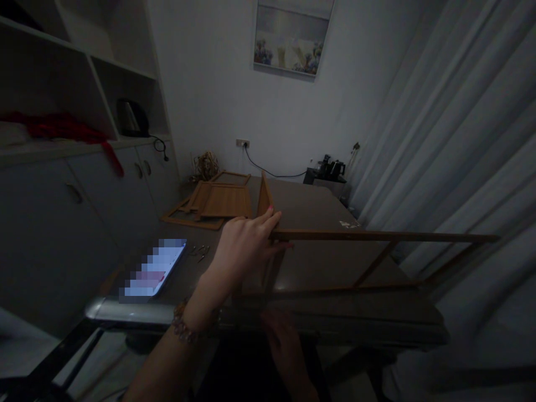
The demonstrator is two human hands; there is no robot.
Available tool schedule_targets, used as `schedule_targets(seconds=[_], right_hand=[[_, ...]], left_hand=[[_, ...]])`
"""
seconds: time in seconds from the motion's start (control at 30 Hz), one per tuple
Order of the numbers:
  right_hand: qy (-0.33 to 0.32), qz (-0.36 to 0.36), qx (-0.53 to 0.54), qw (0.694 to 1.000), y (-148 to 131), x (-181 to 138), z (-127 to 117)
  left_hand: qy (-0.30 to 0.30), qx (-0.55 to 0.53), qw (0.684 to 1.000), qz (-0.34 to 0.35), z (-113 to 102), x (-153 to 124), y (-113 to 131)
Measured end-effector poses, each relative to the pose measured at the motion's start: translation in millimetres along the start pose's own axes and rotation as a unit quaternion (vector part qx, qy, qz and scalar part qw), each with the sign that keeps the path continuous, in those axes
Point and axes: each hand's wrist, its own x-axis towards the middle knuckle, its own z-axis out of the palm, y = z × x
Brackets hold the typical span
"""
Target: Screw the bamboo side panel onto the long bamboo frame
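Head view: the wooden frame [377, 235] stands above the near part of the table [310, 204], its right end reaching past the table's right edge, just beside the curtain [439, 139]. Behind it, brown tabletop stretches toward the white wall [201, 84]; on the left, a phone [157, 268] lies near the front edge, with screws [201, 252] beside it and flat wooden panels [226, 201] piled farther back. Cupboards [84, 190] line the room's left side. The frame's long axis runs left to right, and an upright board [264, 195] at its left end points away toward the wall. The left hand [247, 234] pinches that corner between thumb and fingers. The right hand [282, 332] is low at the front edge, too dark to tell its grip.
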Motion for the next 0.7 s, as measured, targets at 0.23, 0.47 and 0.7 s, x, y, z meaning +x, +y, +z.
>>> schedule_targets(seconds=[0.23,0.47,0.7], right_hand=[[-0.041,-0.067,-0.089,0.993,-3,11,-17],[-0.079,-0.058,-0.154,0.983,-3,15,-22],[-0.075,-0.021,-0.172,0.982,-13,16,-23]], left_hand=[[-0.004,0.005,1.0,-0.001,-2,0,0],[-0.004,-0.014,1.0,-0.002,-3,0,1],[-0.003,-0.006,1.0,0.001,-3,0,1]])
